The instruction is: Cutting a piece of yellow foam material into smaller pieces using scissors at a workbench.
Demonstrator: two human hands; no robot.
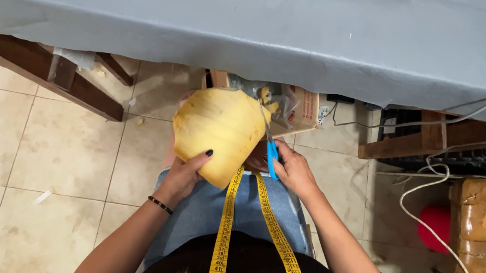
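A grey-covered table (237, 26) spanned the top, above the tiled floor (40, 150). Over the lap, the left hand (183, 175) gripped a yellow foam piece (219, 134) from below; the right hand (294, 170) closed on blue-handled scissors (271, 155), seemingly cutting its edge. A yellow tape measure (222, 238) hung down.

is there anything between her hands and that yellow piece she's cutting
Nothing visible. The left hand grips the yellow foam piece directly at its lower edge. The right hand holds blue-handled scissors right at the piece's right edge. The yellow measuring tape hangs below, clear of both.
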